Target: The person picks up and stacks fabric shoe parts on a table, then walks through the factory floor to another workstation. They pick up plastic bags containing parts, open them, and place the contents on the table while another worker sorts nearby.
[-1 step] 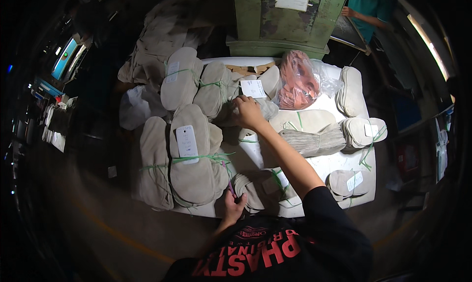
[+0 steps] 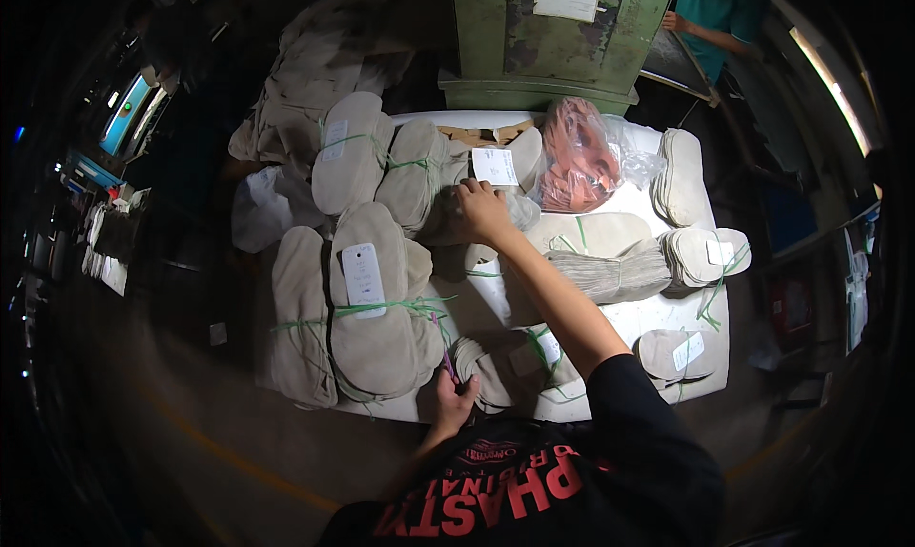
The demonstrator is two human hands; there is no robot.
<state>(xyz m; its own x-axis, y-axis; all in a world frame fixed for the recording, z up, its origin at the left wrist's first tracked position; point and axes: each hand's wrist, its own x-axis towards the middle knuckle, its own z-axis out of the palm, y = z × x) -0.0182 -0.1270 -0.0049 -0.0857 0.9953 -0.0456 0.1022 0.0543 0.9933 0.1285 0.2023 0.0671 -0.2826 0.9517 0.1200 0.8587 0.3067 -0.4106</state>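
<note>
Bundles of flat, grey-beige insole-shaped pieces, several tied with green string, lie about a white table (image 2: 620,323). My right hand (image 2: 484,211) reaches to the far middle with its fingers curled onto a bundle of insole pieces (image 2: 440,228), just below a white paper tag (image 2: 494,166). Whether the fingertips touch the tag is hard to see. At the near edge my left hand (image 2: 455,401) is closed around a thin purple pen-like stick (image 2: 437,332), beside a small stack of insole pieces (image 2: 484,375). A large tied bundle with a tag (image 2: 374,342) lies left of it.
A clear plastic bag of reddish-brown pieces (image 2: 577,161) lies at the far side, before a green metal cabinet (image 2: 553,56). More stacks (image 2: 681,175) lie along the right. A person in a green top (image 2: 720,23) stands at the back right.
The white tag by my right hand has shifted slightly up and turned, and my right fingers now lie lower on the bundle. My left hand has stayed in place.
</note>
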